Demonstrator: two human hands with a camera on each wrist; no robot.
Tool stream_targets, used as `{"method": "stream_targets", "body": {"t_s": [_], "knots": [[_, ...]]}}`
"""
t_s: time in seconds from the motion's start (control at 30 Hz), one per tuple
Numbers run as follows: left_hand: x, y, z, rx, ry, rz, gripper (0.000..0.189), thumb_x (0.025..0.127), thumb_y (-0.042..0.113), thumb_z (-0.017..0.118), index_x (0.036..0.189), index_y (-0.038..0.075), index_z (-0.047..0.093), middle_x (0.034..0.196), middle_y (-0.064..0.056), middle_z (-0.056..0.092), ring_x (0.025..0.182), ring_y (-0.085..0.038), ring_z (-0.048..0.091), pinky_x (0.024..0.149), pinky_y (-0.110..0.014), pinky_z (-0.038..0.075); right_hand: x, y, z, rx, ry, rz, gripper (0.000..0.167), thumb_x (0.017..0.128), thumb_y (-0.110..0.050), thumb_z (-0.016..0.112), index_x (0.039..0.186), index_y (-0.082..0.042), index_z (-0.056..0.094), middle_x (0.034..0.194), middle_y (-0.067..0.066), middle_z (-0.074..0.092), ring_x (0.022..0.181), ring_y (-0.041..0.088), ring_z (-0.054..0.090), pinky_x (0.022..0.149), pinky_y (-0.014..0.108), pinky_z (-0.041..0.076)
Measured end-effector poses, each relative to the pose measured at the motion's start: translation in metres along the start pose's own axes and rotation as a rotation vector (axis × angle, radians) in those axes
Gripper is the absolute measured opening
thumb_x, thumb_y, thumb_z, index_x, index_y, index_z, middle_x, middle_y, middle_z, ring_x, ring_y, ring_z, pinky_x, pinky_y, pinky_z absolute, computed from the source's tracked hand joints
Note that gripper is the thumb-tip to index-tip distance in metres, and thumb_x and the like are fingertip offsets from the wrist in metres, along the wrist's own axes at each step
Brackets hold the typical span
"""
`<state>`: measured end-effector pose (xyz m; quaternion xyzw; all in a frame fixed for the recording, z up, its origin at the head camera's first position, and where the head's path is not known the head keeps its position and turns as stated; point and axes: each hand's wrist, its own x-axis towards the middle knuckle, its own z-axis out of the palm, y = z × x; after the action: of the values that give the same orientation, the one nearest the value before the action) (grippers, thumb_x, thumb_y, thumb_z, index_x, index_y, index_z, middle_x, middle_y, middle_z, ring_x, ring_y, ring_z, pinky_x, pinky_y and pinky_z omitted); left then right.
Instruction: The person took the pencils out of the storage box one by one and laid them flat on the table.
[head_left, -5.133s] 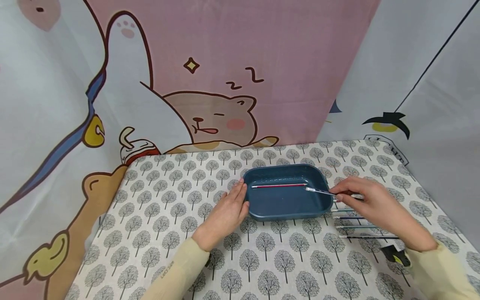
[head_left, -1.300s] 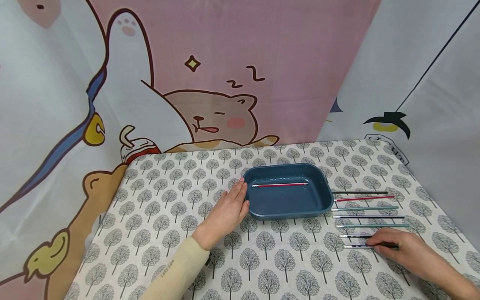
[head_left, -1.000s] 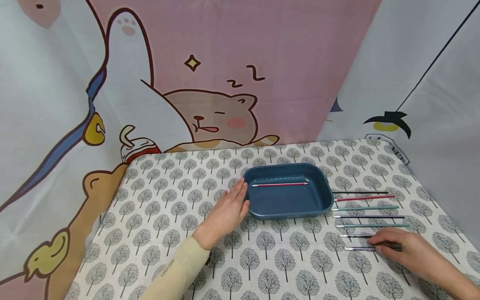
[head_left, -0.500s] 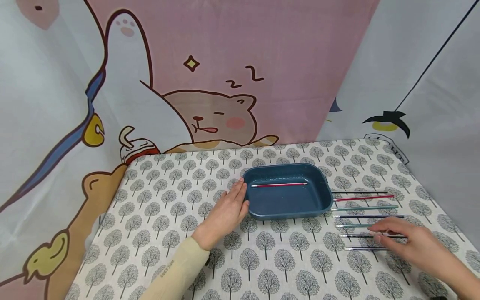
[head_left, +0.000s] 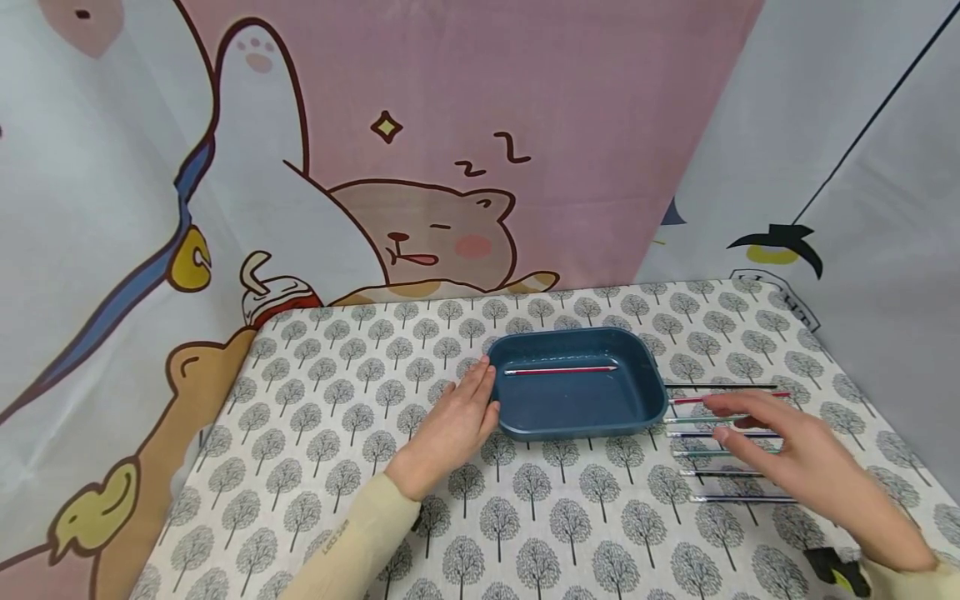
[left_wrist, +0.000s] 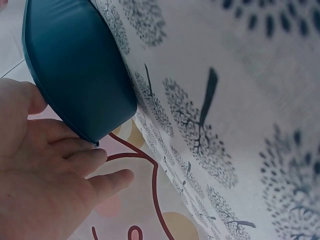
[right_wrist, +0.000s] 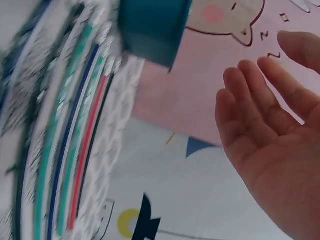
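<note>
My left hand point(head_left: 450, 425) rests its straight fingers against the left end of a dark blue tray point(head_left: 577, 432); in the left wrist view they touch its rim. One red pencil point(head_left: 562, 370) lies inside along the back. To the right of the tray, several pencils lie side by side in a row, from a black pencil point(head_left: 712, 386) at the back, past a red pencil point(head_left: 684, 401), to a dark pencil point(head_left: 738, 499) at the front. My right hand point(head_left: 806, 454) hovers over this row, holding nothing, fingers apart and loosely extended, hiding parts of the middle pencils.
A tree-patterned cloth point(head_left: 337, 433) covers the table. Behind it hangs a pink and white cartoon curtain point(head_left: 600, 167), with a pale curtain point(head_left: 892, 208) along the right side.
Earlier my right hand held a pencil at the tray's right rim, then laid a pencil at the front of the row. It has let go and moved back and left. My left hand stays put.
</note>
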<state>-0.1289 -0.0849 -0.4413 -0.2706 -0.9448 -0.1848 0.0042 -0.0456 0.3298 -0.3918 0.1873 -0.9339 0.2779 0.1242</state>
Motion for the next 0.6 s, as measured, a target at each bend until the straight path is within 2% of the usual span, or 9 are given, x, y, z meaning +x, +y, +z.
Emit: {"method": "stream_targets", "body": {"t_s": [0.07,0.2,0.4,0.47,0.6], "knots": [[0.000,0.000,0.000,-0.005,0.001,-0.002,0.060,0.111,0.030,0.045,0.160,-0.002,0.031,0.170,-0.018,0.022,0.154,-0.035,0.028,0.118,-0.062,0.034,0.008,-0.008,0.002,0.042,0.004,0.006,0.047,0.091,-0.009,0.080,0.133,-0.026,0.068,0.130,-0.017,0.063,0.110,-0.012,0.055,0.087,0.004,0.044],[0.000,0.000,-0.001,-0.007,-0.012,-0.013,0.060,0.111,0.030,0.044,0.161,-0.002,0.030,0.170,-0.017,0.020,0.154,-0.033,0.026,0.119,-0.061,0.032,0.024,-0.021,0.007,0.110,0.000,-0.017,0.052,0.092,-0.006,0.078,0.139,-0.023,0.065,0.135,-0.004,0.064,0.114,-0.009,0.056,0.090,0.006,0.044],[0.000,0.000,0.000,0.002,-0.003,-0.003,0.060,0.111,0.029,0.045,0.160,-0.002,0.030,0.170,-0.018,0.022,0.154,-0.033,0.027,0.118,-0.061,0.034,0.048,-0.038,0.015,0.152,-0.024,-0.010,0.053,0.096,-0.013,0.076,0.145,-0.025,0.060,0.143,0.000,0.062,0.120,-0.007,0.054,0.090,0.011,0.047],[0.000,0.000,0.000,0.001,-0.003,-0.002,0.060,0.111,0.029,0.045,0.160,-0.002,0.030,0.170,-0.017,0.021,0.154,-0.033,0.026,0.118,-0.061,0.034,0.055,-0.042,0.018,0.167,-0.040,0.002,0.051,0.098,-0.016,0.074,0.146,-0.026,0.060,0.144,0.000,0.061,0.125,0.001,0.055,0.093,0.016,0.047],[0.000,0.000,-0.001,-0.002,-0.001,0.003,0.060,0.111,0.029,0.045,0.160,-0.002,0.031,0.170,-0.017,0.021,0.155,-0.032,0.026,0.118,-0.062,0.034,0.071,-0.049,0.021,0.193,-0.070,0.028,0.048,0.101,-0.021,0.071,0.146,-0.029,0.059,0.146,0.000,0.059,0.131,0.021,0.057,0.099,0.036,0.049]]}}
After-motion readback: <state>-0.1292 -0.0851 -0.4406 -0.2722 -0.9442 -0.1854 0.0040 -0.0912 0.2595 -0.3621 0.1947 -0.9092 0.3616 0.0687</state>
